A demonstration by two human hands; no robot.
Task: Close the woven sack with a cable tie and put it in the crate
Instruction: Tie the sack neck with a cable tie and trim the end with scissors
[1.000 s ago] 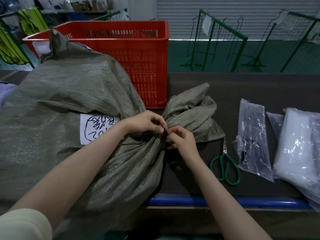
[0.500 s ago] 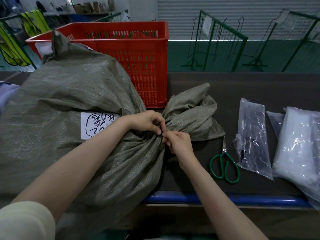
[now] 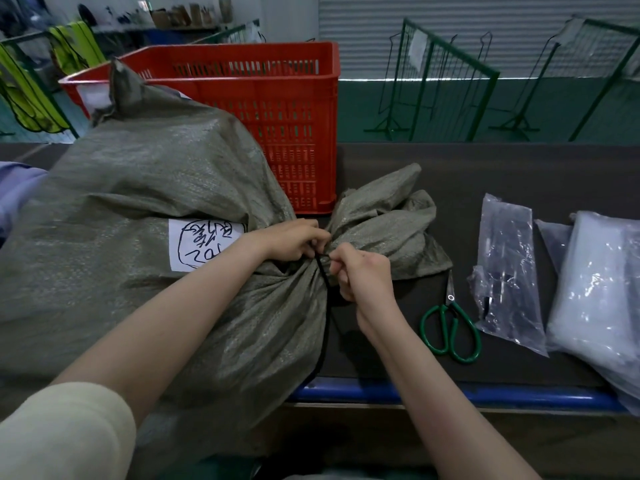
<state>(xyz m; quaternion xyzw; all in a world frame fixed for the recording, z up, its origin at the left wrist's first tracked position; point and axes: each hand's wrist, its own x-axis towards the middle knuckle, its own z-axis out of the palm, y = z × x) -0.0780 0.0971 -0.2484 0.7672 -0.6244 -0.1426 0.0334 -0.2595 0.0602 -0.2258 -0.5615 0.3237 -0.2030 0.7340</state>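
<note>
I am watching the woven sack (image 3: pixel 145 216) lying on its side across the dark table (image 3: pixel 519 174), its bulk spreading toward my left and its gathered neck pointing right, just in front of the red crate (image 3: pixel 277 109) that is standing behind it. The left hand (image 3: pixel 294 242) is clenching the bunched neck, and the right hand (image 3: pixel 363 275) is gripping the black cable tie (image 3: pixel 323 271), which is wrapping the neck and trailing a tail down toward the table edge. I am judging that the tie is being cinched and is not yet fully tight. The main risk I am seeing is the loose fan of fabric (image 3: pixel 388 216) beyond the tie slipping back through if the left hand is easing off while the right is pulling, leaving the mouth partly open. Pulling at an angle could also be dragging the loop off the narrow part toward the flared end. I cannot tell whether the tail is properly seated in the tie's head, since the fingers are hiding it; a missed latch would be letting the loop spring loose. The green-handled scissors (image 3: pixel 450 327) are lying near the right forearm, beside the plastic bags (image 3: pixel 505 265), and a sharp tug could be sweeping them off the edge. The sack is looking bulky, so lifting it into the crate is likely needing both hands
</note>
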